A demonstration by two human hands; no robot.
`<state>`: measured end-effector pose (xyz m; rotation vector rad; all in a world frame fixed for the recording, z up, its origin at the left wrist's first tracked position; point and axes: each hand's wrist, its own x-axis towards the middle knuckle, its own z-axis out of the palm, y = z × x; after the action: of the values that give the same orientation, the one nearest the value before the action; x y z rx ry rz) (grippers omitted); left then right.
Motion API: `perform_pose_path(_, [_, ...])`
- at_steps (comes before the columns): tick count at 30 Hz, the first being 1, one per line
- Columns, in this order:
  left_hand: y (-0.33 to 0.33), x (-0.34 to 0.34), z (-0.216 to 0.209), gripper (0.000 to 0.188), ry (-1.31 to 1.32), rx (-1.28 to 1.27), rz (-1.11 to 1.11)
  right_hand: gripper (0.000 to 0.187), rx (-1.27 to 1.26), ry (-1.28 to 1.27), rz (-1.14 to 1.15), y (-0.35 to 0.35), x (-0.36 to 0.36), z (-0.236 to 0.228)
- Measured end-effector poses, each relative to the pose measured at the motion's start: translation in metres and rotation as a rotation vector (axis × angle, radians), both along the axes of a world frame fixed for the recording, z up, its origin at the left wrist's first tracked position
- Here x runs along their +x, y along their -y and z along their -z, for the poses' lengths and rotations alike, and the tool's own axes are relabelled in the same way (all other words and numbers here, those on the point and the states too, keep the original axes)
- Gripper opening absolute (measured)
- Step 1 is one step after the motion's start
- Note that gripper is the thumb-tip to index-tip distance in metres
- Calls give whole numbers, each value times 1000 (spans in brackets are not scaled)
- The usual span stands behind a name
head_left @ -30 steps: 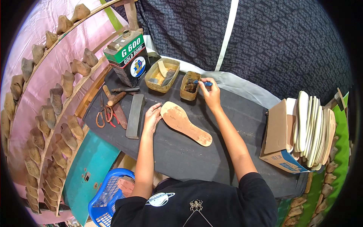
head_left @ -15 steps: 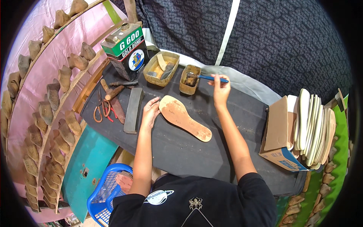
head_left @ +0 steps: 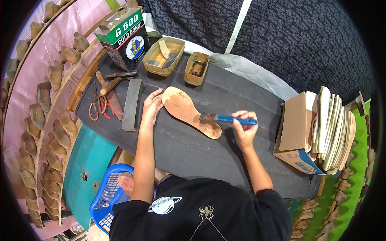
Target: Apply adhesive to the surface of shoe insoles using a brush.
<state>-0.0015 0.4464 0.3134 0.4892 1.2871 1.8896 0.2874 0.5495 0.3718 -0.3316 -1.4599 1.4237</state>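
Observation:
A tan shoe insole (head_left: 183, 105) with brown patches lies at a slant over the dark tabletop, its broad end up and to the left. My left hand (head_left: 152, 108) grips the left edge of that broad end, some fingers partly hidden. In my right hand (head_left: 244, 130) is a blue-handled brush (head_left: 233, 119), held between thumb and fingers. Its dark bristles meet the insole near the narrower end. Beyond the insole stands a small stained tub (head_left: 194, 76) with dark residue inside.
Left of my hand lie a grey sharpening block (head_left: 132, 105), scissors (head_left: 95, 105) and a hammer (head_left: 108, 86). A larger tub (head_left: 161, 71) of scraps and a metal can (head_left: 125, 40) stand behind. At right, a cardboard box (head_left: 293, 120) holds stacked soles (head_left: 331, 128). A blue basket (head_left: 105, 197) sits below.
The brush has left the small tub and come down toward me onto the insole, carried by my right hand. My left hand stays at the insole's edge. The whole view has shifted slightly.

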Motion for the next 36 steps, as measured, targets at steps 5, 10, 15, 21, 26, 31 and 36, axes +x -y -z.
perform_pose_path(5, [1,2,-2,31,5,-9,-11,27,286,129,81,17,23,7])
perform_pose_path(10, [0,2,-3,31,2,-11,-12,28,408,186,115,27,27,7])
perform_pose_path(15, [0,1,1,31,14,18,-5,28,429,234,115,33,27,11])
perform_pose_path(21, [1,-1,5,31,17,44,2,26,527,271,118,33,39,2])
perform_pose_path(26, [0,0,2,31,21,27,-4,28,522,237,179,39,38,3])
perform_pose_path(31, [0,1,2,31,12,26,-4,27,592,267,107,40,35,3])
perform_pose_path(36, [1,1,1,29,5,9,-3,28,600,235,182,37,48,9])
